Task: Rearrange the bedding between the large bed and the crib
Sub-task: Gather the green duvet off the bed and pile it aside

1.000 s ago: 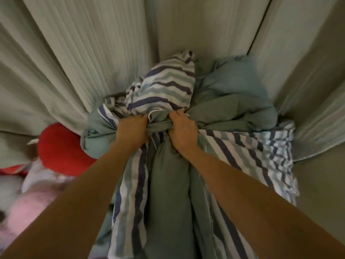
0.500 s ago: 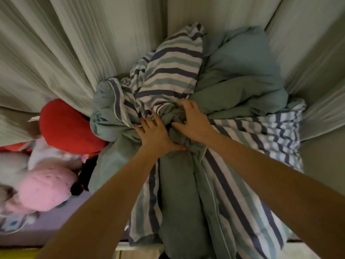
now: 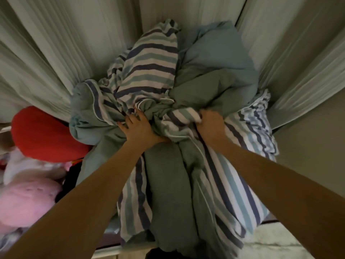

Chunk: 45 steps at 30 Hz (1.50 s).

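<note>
A bunched duvet (image 3: 211, 85), green on one side and striped white, blue and navy on the other, fills the middle of the view and hangs down toward me. My left hand (image 3: 139, 127) lies on the gathered folds at its centre with fingers spread and pressing into the cloth. My right hand (image 3: 211, 126) grips a striped fold further right, fingers curled into the fabric. The lower part of the duvet drapes over a pale edge (image 3: 104, 251) at the bottom.
Pale green curtains (image 3: 56, 53) hang behind and on both sides of the duvet. A red cushion (image 3: 43, 135) and pink and white soft toys (image 3: 26, 204) lie at the left. A light floor or surface (image 3: 276, 242) shows at the lower right.
My right hand has moved to the right and taken hold of a striped fold. My left hand stays pressed on the centre. The duvet bundle sits slightly higher and larger in view.
</note>
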Tool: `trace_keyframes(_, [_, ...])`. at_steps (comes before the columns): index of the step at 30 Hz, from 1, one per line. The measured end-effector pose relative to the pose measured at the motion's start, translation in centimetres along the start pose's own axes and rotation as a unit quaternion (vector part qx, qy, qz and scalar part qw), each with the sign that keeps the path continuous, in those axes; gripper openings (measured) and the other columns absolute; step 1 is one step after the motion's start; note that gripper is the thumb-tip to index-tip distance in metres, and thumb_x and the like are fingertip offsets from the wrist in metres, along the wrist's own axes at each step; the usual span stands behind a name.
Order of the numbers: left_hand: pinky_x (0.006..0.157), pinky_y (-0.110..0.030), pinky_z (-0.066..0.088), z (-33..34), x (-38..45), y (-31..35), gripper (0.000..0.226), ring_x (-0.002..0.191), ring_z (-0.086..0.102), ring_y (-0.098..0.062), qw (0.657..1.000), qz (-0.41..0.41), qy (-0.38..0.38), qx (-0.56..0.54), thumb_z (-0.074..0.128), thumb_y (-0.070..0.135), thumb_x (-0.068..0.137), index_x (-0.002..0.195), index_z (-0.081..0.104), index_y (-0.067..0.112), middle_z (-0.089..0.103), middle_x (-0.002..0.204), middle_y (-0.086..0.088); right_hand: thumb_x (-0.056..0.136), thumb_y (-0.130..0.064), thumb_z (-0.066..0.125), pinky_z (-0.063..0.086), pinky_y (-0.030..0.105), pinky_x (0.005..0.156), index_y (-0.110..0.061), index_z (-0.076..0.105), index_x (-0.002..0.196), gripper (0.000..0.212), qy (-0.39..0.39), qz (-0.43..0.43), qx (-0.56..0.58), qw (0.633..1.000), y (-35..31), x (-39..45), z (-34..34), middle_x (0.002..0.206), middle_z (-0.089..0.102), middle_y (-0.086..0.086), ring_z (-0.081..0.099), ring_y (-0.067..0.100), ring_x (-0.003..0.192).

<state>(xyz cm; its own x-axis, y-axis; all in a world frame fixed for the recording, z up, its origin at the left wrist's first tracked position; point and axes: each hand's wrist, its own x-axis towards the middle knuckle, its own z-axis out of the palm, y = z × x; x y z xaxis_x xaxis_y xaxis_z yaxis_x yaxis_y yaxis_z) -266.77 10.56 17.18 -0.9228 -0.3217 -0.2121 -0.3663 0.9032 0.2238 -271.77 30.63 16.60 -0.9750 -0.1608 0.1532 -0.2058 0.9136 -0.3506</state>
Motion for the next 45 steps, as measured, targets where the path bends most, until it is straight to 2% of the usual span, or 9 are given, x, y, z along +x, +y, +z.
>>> trace_keyframes(4, [0.113, -0.054, 0.023, -3.2, 4.2, -3.1, 0.095, 0.134, 0.034, -0.036, 0.976, -0.011, -0.054, -0.212, 0.064, 0.059, 0.077, 0.149, 0.022, 0.013, 0.03, 0.15, -0.018, 0.094, -0.015, 0.05, 0.033, 0.032, 0.064, 0.001, 0.062, 0.088, 0.021, 0.06, -0.066, 0.116, 0.989, -6.2, 5.4, -1.1, 0.086, 0.065, 0.022, 0.061, 0.034, 0.077])
trace_keyframes(7, [0.079, -0.033, 0.051, -5.9, 5.1, -5.3, 0.042, 0.094, 0.06, -0.026, 0.806, -0.098, -0.074, -0.578, 0.05, 0.044, 0.093, 0.121, 0.055, 0.013, 0.066, 0.107, -0.01, 0.086, -0.032, 0.057, 0.048, 0.038, 0.07, -0.002, 0.063, 0.095, 0.032, 0.136, -0.105, 0.04, 0.984, -8.8, 6.7, 2.6, 0.09, 0.066, 0.02, 0.063, 0.034, 0.08])
trace_keyframes(9, [0.093, -0.036, 0.049, -5.3, 5.9, -5.5, 0.059, 0.112, 0.057, -0.025, 0.755, -0.086, -0.093, -0.643, 0.048, 0.057, 0.09, 0.134, 0.049, 0.018, 0.065, 0.119, -0.005, 0.088, -0.047, 0.047, 0.044, 0.047, 0.091, -0.006, 0.059, 0.114, 0.049, 0.146, -0.14, -0.027, 0.979, -9.6, 7.2, 5.1, 0.117, 0.06, 0.021, 0.057, 0.036, 0.106])
trace_keyframes(12, [0.116, -0.047, 0.021, -2.2, 6.9, -4.2, 0.105, 0.143, 0.023, -0.028, 0.928, -0.041, -0.016, -0.369, 0.053, 0.076, 0.072, 0.152, -0.001, 0.033, 0.02, 0.157, -0.007, 0.098, -0.051, 0.026, 0.016, 0.054, 0.114, -0.019, 0.035, 0.146, 0.059, 0.106, -0.26, -0.083, 0.956, -9.5, 8.7, 7.6, 0.153, 0.03, 0.016, 0.027, 0.034, 0.141])
trace_keyframes(15, [0.117, -0.055, 0.004, 2.4, 7.4, -4.2, 0.087, 0.147, 0.002, -0.031, 0.986, -0.042, 0.07, -0.145, 0.039, 0.068, 0.087, 0.151, -0.009, 0.033, -0.003, 0.16, -0.011, 0.096, -0.05, 0.026, 0.005, 0.053, 0.117, -0.024, 0.02, 0.152, 0.062, 0.026, -0.298, -0.129, 0.946, -7.7, 10.2, 9.8, 0.158, 0.016, 0.011, 0.013, 0.032, 0.146])
trace_keyframes(28, [0.115, -0.053, -0.008, 9.4, 13.1, -5.6, 0.073, 0.146, -0.013, -0.028, 0.997, -0.015, -0.067, -0.022, 0.02, 0.061, 0.095, 0.152, -0.009, 0.027, -0.011, 0.16, -0.008, 0.091, -0.049, 0.027, 0.011, 0.056, 0.111, -0.02, 0.046, 0.141, 0.06, -0.084, -0.293, -0.211, 0.929, -4.0, 12.7, 17.6, 0.142, 0.048, 0.014, 0.04, 0.038, 0.134])
trace_keyframes(37, [0.109, -0.047, 0.033, 2.4, 4.3, -5.6, 0.064, 0.135, 0.037, -0.031, 0.993, 0.002, -0.087, -0.08, 0.034, 0.056, 0.095, 0.146, 0.031, 0.017, 0.037, 0.148, -0.012, 0.097, -0.045, 0.026, 0.018, 0.047, 0.114, -0.02, 0.035, 0.145, 0.054, -0.157, -0.239, -0.121, 0.951, -5.6, 8.2, 8.7, 0.15, 0.036, 0.008, 0.03, 0.026, 0.139])
trace_keyframes(42, [0.1, -0.035, 0.042, -4.4, -2.6, -6.5, 0.043, 0.117, 0.054, -0.029, 0.995, -0.029, -0.087, -0.05, 0.047, 0.044, 0.095, 0.123, 0.059, 0.014, 0.057, 0.131, -0.011, 0.096, -0.025, 0.044, 0.044, 0.031, 0.068, -0.01, 0.059, 0.094, 0.021, -0.222, -0.265, 0.006, 0.938, -11.5, 6.2, 1.2, 0.091, 0.061, 0.007, 0.057, 0.025, 0.085])
trace_keyframes(45, [0.104, -0.036, 0.038, -7.8, -8.4, -9.4, 0.048, 0.126, 0.047, -0.027, 0.994, -0.089, -0.057, -0.021, 0.045, 0.045, 0.096, 0.136, 0.049, 0.017, 0.048, 0.141, -0.006, 0.096, -0.025, 0.043, 0.039, 0.029, 0.069, -0.013, 0.06, 0.088, 0.023, -0.27, -0.379, -0.012, 0.885, -17.4, 3.4, -1.6, 0.095, 0.063, 0.008, 0.058, 0.026, 0.089])
